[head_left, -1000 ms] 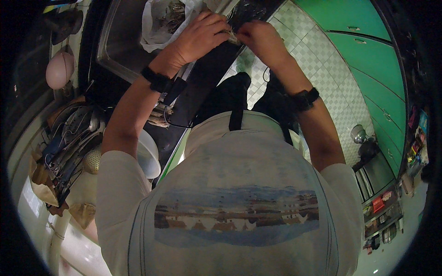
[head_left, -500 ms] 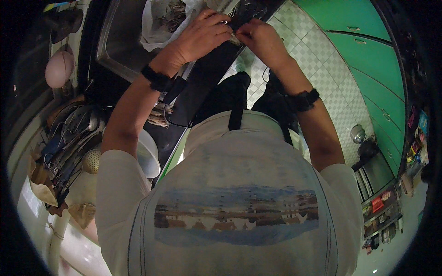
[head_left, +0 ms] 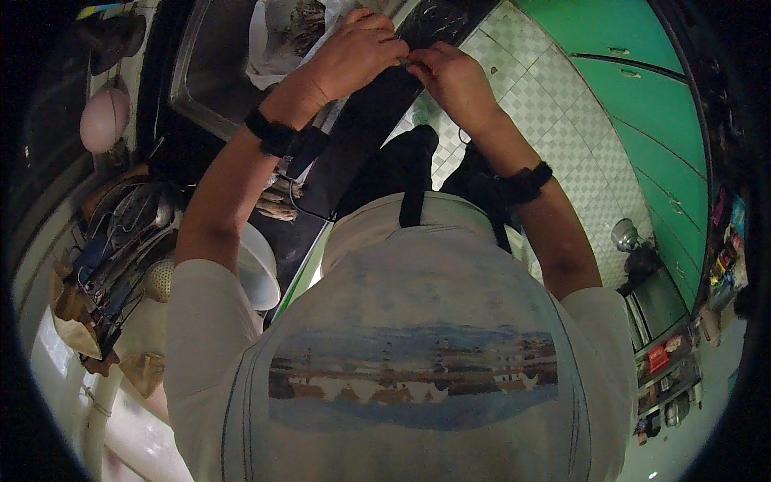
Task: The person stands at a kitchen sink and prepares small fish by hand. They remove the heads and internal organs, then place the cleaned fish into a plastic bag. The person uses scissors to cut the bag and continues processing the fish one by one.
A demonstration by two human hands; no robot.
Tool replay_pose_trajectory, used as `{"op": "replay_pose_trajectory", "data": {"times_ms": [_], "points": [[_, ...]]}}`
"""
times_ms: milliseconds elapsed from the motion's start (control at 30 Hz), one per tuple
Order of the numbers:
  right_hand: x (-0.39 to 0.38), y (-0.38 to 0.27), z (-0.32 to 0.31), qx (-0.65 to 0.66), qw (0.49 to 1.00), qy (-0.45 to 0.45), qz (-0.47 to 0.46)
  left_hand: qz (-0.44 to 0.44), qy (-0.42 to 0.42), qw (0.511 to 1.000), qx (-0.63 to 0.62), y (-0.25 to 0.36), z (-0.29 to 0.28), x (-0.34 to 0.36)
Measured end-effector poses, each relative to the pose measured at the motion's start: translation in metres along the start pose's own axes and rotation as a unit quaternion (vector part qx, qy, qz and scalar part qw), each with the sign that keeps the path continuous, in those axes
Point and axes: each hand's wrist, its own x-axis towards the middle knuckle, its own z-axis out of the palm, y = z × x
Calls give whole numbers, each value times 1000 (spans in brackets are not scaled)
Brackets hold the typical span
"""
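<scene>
Dried strip (head_left: 404,62), mostly hidden, appears pinched between the left hand (head_left: 357,52) and right hand (head_left: 459,82), nearly together above the dark counter (head_left: 353,120) in the head view; loose strips (head_left: 307,30) sit in the white bag (head_left: 261,68), a pile (head_left: 277,202) lies by the left forearm, so work looks midway.

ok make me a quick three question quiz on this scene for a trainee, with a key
1. True or false: the white plastic bag is to the left of the right hand.
2. Which colour are the cabinet fronts? a) red b) green c) white
3. Are the fingertips of the left hand and right hand close together or wide apart?

Key: 1. True. 2. b. 3. Close together, at a small piece mostly hidden by the fingers.
</scene>
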Motion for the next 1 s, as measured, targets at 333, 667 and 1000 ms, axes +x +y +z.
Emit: {"op": "replay_pose_trajectory", "data": {"times_ms": [333,667,1000], "points": [[0,1,10,34,998,38,45,-50,-21,997,-61,2,-9,11],[-1,-3,0,-45,999,9,-7,-123,-90,986,-71,-4,-7,27],[3,1,0,-57,998,-13,8,-110,8,992,-65,-3,-10,27]]}}
